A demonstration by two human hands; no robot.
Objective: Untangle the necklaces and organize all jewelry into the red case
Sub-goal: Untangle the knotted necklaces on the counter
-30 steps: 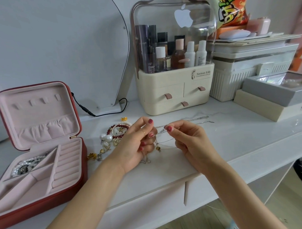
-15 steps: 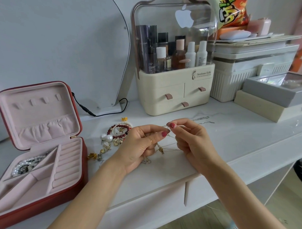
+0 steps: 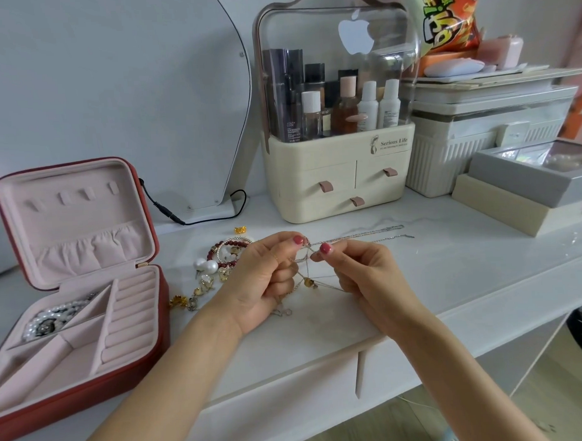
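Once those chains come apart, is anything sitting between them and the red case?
Yes. A loose pile of jewelry lies on the table between the tangled necklaces and the red case. The case stands open, so lifting the chains over clears it.

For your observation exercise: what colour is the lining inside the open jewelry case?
Pale pink, inside a red shell; the lining shows best in the head view.

Open red jewelry case [image 3: 154,311] at left on white worktop [image 3: 450,274]; loose bracelets and earrings [image 3: 218,265] right of it; cream plastic cosmetics organizer [image 3: 341,175] behind; tangled thin chain necklaces [image 3: 317,269] at centre front.
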